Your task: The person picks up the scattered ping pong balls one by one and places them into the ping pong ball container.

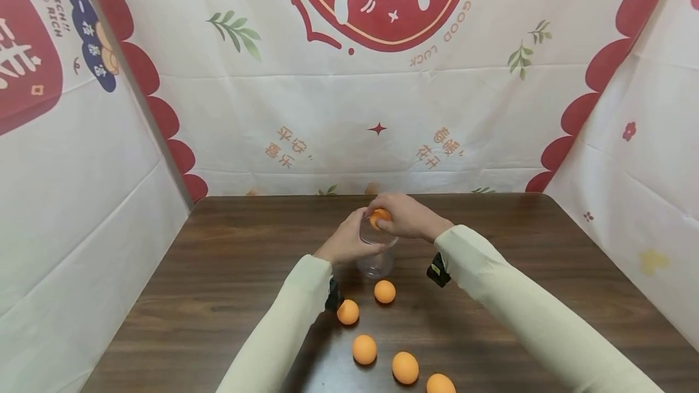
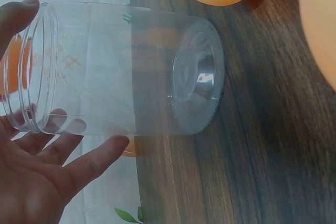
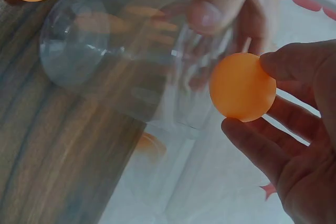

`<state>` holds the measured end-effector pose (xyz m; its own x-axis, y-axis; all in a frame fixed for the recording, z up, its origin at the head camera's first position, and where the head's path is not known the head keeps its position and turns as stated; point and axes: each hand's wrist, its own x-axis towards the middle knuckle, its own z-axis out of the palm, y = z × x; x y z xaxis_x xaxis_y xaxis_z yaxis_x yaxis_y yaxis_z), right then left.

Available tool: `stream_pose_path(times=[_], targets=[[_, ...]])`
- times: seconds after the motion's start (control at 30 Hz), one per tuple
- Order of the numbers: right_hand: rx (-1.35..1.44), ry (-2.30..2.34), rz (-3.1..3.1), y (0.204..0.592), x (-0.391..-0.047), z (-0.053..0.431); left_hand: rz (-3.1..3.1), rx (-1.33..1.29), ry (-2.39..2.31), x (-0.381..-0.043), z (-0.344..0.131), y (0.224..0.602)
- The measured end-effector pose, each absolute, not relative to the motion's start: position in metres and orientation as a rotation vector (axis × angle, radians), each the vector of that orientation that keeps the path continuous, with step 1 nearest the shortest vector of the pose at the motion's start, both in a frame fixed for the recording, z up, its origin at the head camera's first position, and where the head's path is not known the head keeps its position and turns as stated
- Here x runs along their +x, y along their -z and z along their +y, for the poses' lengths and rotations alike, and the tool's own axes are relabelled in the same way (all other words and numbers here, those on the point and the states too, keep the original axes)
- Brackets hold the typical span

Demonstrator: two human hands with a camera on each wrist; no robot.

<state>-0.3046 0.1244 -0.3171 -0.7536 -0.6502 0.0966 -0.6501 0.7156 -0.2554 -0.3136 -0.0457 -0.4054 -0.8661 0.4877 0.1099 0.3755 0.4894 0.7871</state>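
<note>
A clear plastic jar (image 1: 375,267) stands upright on the table, and nothing shows inside it in the left wrist view. My left hand (image 1: 348,240) holds it near the threaded rim, thumb on one side and fingers on the other. Above the jar's mouth, my right hand (image 1: 408,217) pinches an orange ping-pong ball (image 3: 242,87) between thumb and fingertips. In the head view that ball (image 1: 380,219) appears at the rim, partly covered by the right thumb. Closest to the jar's base lies another orange ball (image 1: 384,292). One more ball (image 1: 347,312) rests beside the left wrist.
Further orange balls (image 1: 364,350) lie toward the near edge of the dark wooden table (image 1: 229,296), including one ball (image 1: 405,368) between the forearms. White printed cloth (image 1: 349,102) hangs behind the table and along both sides.
</note>
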Motion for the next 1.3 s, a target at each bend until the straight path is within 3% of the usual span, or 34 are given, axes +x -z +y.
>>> stream_pose_path(times=[0.4, 1.3], targets=[[-1.06, 0.431, 2.876, 0.341, -0.316, 0.121, 2.62, 0.753, -1.313, -0.313, -0.046, 0.406], [-1.146, 0.396, 2.835, 0.351, -0.315, 0.122, 2.61, 0.77, -1.335, -0.317, -0.044, 0.409]])
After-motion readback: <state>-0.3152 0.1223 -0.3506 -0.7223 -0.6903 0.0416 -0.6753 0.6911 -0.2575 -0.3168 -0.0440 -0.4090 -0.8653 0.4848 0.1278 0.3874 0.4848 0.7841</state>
